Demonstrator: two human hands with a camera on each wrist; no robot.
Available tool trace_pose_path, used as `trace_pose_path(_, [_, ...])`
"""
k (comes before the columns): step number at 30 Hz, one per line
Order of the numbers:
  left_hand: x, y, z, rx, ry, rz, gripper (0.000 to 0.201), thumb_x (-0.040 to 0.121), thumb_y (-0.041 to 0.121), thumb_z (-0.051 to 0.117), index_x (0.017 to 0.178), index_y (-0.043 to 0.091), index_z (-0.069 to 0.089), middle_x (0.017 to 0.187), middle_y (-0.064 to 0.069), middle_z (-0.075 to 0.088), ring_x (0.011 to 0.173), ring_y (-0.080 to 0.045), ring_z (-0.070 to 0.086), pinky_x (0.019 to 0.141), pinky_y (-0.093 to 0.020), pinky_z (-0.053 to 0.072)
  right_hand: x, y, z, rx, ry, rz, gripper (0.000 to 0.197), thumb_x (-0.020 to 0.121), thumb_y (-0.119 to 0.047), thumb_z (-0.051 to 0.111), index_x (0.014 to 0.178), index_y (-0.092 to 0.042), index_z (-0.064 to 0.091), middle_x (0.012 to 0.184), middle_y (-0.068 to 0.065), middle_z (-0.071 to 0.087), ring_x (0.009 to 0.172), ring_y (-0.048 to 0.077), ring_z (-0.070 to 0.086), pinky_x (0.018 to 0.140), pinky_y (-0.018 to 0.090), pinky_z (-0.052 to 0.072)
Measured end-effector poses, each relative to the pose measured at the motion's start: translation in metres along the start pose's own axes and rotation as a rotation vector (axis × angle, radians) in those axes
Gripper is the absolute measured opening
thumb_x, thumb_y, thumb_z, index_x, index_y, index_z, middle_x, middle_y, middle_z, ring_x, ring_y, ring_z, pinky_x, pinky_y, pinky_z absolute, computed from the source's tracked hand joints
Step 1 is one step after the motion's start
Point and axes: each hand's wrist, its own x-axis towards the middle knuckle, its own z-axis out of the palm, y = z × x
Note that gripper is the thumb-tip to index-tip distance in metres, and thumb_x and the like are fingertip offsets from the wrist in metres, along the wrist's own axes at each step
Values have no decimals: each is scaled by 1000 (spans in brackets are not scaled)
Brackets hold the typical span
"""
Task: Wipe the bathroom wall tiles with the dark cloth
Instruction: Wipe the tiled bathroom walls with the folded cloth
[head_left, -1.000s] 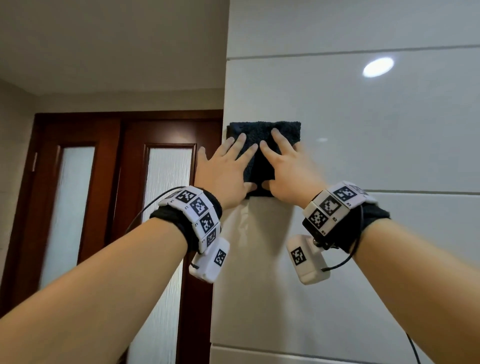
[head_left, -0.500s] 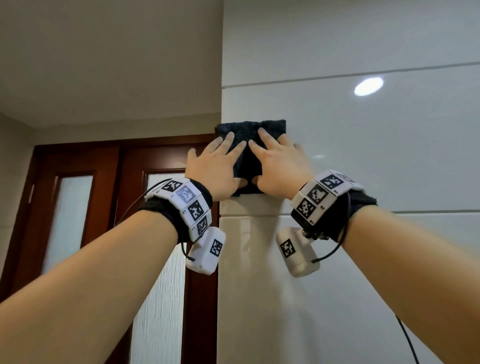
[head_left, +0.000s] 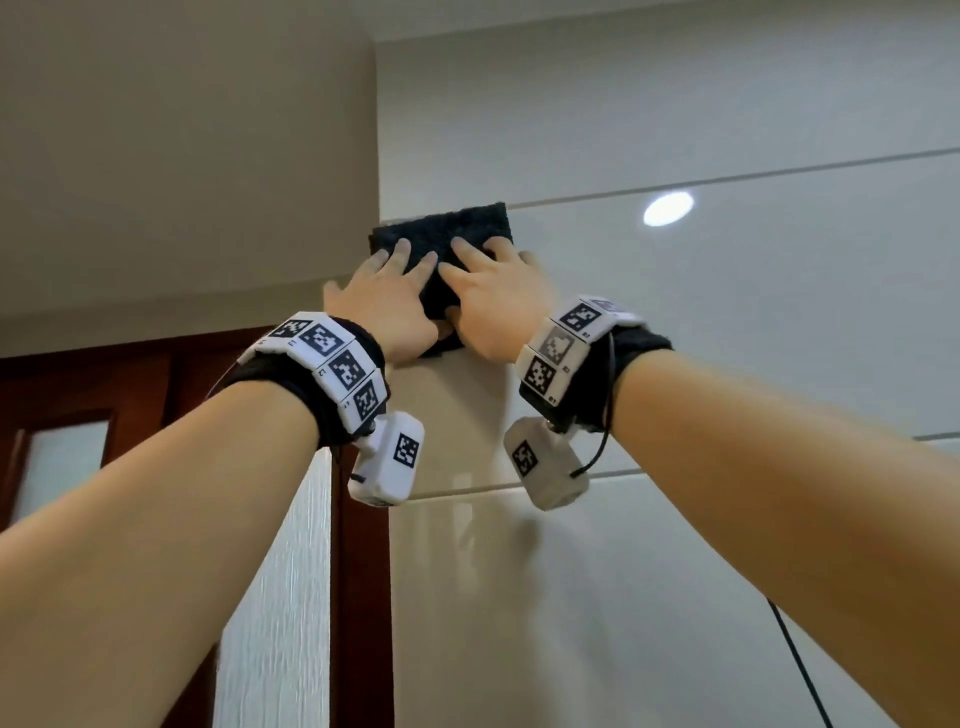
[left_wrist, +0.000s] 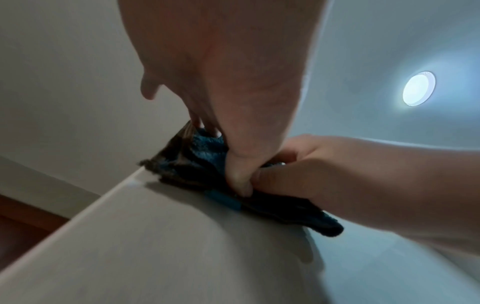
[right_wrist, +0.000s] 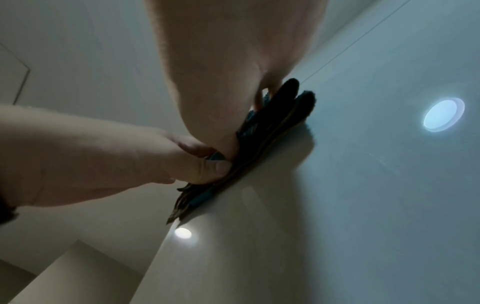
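Wall tiles (head_left: 727, 338): dark cloth (head_left: 441, 234) pressed flat, seemingly, under both hands (head_left: 441, 306).

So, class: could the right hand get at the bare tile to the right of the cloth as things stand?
Probably yes: the right hand presses the dark cloth, and the tile beside it looks bare.

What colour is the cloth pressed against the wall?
Dark, near black, with blue showing in the folds of the cloth; the left wrist view shows it best.
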Motion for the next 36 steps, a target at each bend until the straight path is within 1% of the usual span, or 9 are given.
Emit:
trace_pose_path(2, [9,-2,-5,28,-8,10,81,92,53,50,157,42,2,167,9,-6,153,-17,0,117,-63,15,11,5,-1,11,-8,-23,58,97,-35,46,151,-23,28,162,3,15,147,34,13,116,46,20])
trace_pose_path(5, [17,-2,-12,82,-25,25,85,91,64,48,157,43,0,167,7,-7,153,-18,0,116,-64,15,17,18,1,89,-56,-42,62,101,-36,43,155,-22,17,164,3,9,150,32,4,120,44,11])
trace_pose_path(8, [20,11,-17,134,-31,44,86,90,67,48,157,42,0,167,5,-6,153,-20,1,115,-65,16,15,32,2,112,-82,-29,66,101,-41,43,157,-23,11,165,1,5,151,29,2,120,43,12])
trace_pose_path(13, [23,54,-19,133,-56,76,87,90,67,51,156,43,0,167,5,-7,153,-20,0,114,-66,18,-5,70,-3,110,-123,15,70,99,-40,46,157,-25,9,165,0,3,151,28,3,119,44,15])
trace_pose_path(20, [24,152,-11,115,-26,126,86,91,66,51,156,43,1,167,5,-6,153,-21,-1,114,-67,17,-54,158,-3,95,-175,72,70,99,-42,45,157,-29,8,165,-2,0,151,25,2,120,46,16])
trace_pose_path(24, [28,212,-8,59,-17,126,84,91,64,52,156,45,1,167,7,-8,153,-19,-4,113,-67,19,-86,213,0,114,-140,96,67,100,-43,43,157,-31,10,165,-5,1,151,22,1,121,47,14])
trace_pose_path(27, [30,258,-9,40,-39,128,85,92,63,53,155,46,0,166,8,-10,153,-18,-6,111,-70,20,-107,254,-2,114,-157,110,66,101,-44,42,157,-32,9,165,-6,0,151,21,0,121,48,13])
trace_pose_path(32, [36,337,-7,28,-41,154,84,92,63,53,155,46,0,166,8,-11,153,-18,-8,111,-72,17,-140,327,-3,94,-187,147,66,101,-46,41,157,-34,8,165,-8,-2,151,19,0,120,48,13])
trace_pose_path(36, [38,387,-7,32,-38,165,84,92,61,53,156,45,1,166,6,-10,153,-19,-8,112,-71,16,-164,370,0,115,-193,170,66,101,-46,41,156,-36,7,164,-10,-4,151,17,-2,121,48,12])
